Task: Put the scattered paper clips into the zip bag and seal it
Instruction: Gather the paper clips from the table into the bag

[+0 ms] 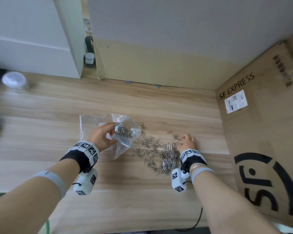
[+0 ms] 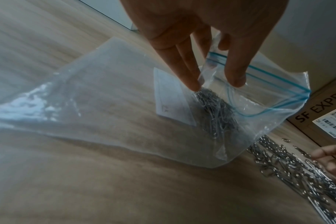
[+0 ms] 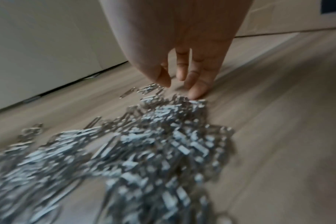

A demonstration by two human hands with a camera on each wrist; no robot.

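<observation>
My left hand (image 1: pixel 107 134) pinches the near lip of a clear zip bag (image 1: pixel 90 124) and holds its blue-striped mouth up and open toward the right. Thumb and fingers (image 2: pixel 192 84) grip the bag (image 2: pixel 105 98) at its rim. A clump of silver paper clips (image 1: pixel 123 131) lies inside the bag, just below the fingers (image 2: pixel 217 113). Scattered paper clips (image 1: pixel 157 152) cover the wooden table (image 1: pixel 125 191) to the right of the bag. My right hand (image 1: pixel 187 141) is at the far right edge of that heap (image 3: pixel 153 151), fingertips (image 3: pixel 196 92) down on the table and touching clips, holding nothing.
A large SF Express cardboard box (image 1: pixel 260 132) stands along the right side. A cardboard panel (image 1: pixel 150 65) and a white box (image 1: pixel 32 39) close off the back. A lidded jar (image 1: pixel 15 81) sits at the far left. A black cable (image 1: pixel 198 220) hangs at the front edge.
</observation>
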